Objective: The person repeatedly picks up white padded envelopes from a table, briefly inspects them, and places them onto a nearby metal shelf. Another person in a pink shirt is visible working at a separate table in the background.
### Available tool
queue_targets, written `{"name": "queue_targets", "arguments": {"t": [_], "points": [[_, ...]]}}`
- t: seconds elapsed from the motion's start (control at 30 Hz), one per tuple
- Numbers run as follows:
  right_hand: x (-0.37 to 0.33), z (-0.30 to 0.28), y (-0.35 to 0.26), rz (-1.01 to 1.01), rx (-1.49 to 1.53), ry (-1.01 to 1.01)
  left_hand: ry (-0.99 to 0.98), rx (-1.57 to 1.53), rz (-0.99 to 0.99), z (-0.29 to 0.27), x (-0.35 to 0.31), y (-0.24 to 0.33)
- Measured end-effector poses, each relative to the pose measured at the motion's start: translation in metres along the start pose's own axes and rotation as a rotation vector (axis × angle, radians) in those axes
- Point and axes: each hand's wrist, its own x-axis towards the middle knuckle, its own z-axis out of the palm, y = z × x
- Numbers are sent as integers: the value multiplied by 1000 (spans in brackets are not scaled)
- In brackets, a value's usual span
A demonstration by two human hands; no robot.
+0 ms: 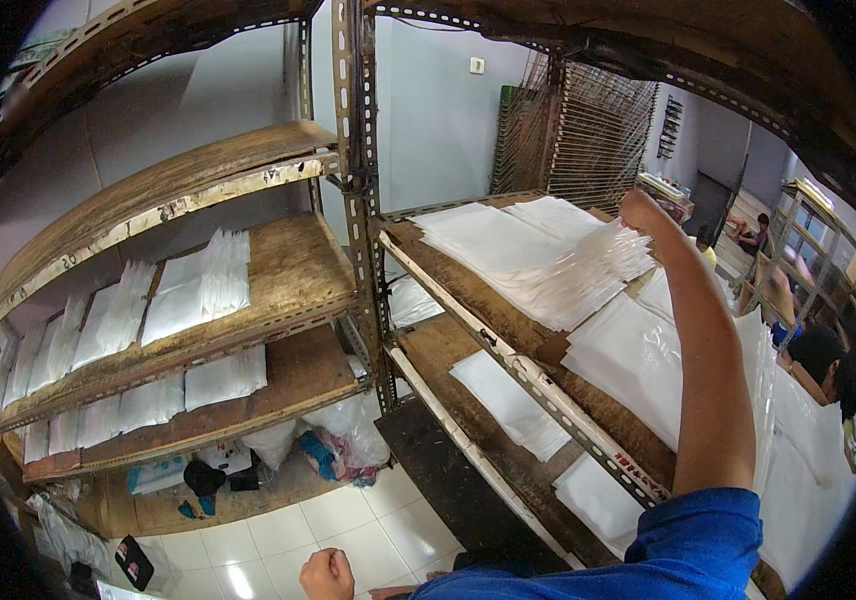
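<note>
My right arm reaches out over the upper shelf on the right. At its far edge my right hand [638, 211] is closed on the raised corner of a stack of thin white sheets [508, 255], perhaps plastic. The stack's near edge lies on the wooden board, while its right side lifts and fans into many layers. Beside my forearm, another white stack [633, 360] lies on the same shelf. Low in the view, my left hand [328, 575] is curled into a fist above the tiled floor, with nothing visible in it.
A slotted metal post [360, 200] divides the two shelf units. The left shelves carry rows of white stacks [198, 285]. Below them sit plastic bags [343, 440] and dark items. A lower right shelf holds more sheets [510, 400]. Several people are at the far right, one dark-haired head [813, 355] nearby.
</note>
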Motion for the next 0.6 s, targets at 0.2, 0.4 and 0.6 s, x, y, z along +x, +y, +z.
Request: {"name": "queue_targets", "arguments": {"t": [0.2, 0.4, 0.6], "points": [[3, -11, -23, -6, -165, 19, -41, 36, -48, -1, -17, 5], [2, -83, -59, 234, 308, -10, -9, 83, -45, -11, -23, -1], [-52, -149, -45, 184, 452, 107, 80, 111, 34, -18, -32, -19]]}}
